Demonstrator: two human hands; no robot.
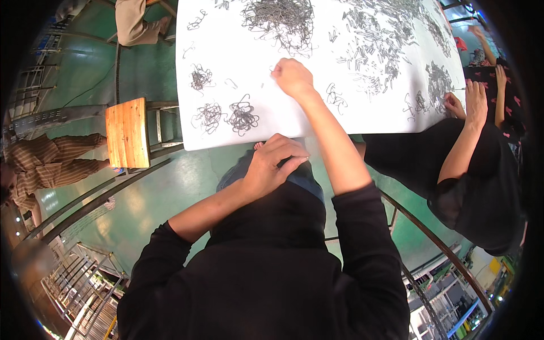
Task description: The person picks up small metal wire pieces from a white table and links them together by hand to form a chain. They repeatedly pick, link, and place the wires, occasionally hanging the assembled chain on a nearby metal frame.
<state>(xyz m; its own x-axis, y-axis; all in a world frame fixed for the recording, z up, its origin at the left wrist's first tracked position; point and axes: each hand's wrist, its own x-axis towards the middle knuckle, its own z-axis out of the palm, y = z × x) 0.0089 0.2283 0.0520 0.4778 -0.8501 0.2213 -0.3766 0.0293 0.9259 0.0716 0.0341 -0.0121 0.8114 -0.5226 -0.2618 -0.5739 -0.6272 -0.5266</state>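
My right hand [293,78] is over the white table top [272,110], its fingers drawn together. Whatever they hold, if anything, is too small to name. Closer to my body, my left hand [276,164] is raised just off the table's near edge, thumb and fingertips pinched. What lies in that pinch cannot be made out. On the table's left part lie small heaps of thin black looped pieces [242,116], with another heap [208,117] beside it. A big tangled pile of similar loops [280,20] sits beyond my right hand. Short dark pieces [379,42] are scattered to the right.
At the right, another person's hand [476,105] is at the table's edge near a dark pile [439,82]. A wooden stool [127,133] stands left of the table. Another seated person [137,25] is at the far left, and metal frames [85,283] stand behind.
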